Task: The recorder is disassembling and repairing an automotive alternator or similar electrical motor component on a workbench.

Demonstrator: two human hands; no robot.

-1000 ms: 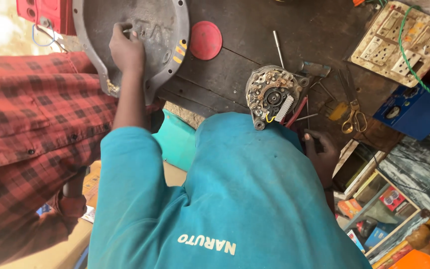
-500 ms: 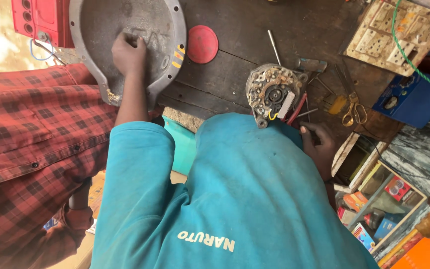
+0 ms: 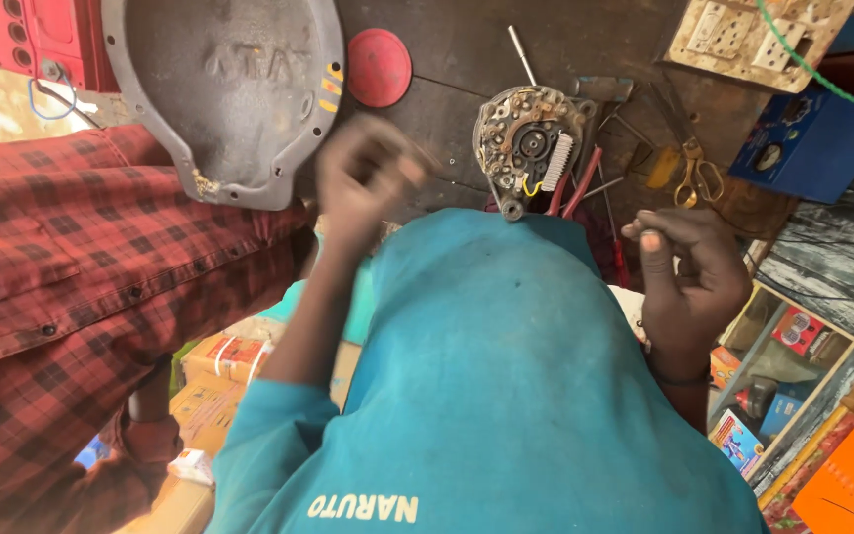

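Work on the opened alternator [image 3: 529,148] looks paused. Left hand [image 3: 366,183], blurred, hovers left of it with fingers curled; whether it holds anything I cannot tell. Right hand [image 3: 686,277], half-open and empty, waits below-right; next comes reaching back to it

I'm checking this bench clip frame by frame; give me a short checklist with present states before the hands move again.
1. Left hand sharp enough to read its grip: not ok, blurred.
2. Left hand holding anything: cannot tell.
3. Right hand empty: ok, fingers curled, nothing seen in it.
4. Round motor part lying flat on the bench, untouched: ok.
5. Red-handled pliers beside that part, within view: ok.
6. Grey metal cover free of both hands: ok.
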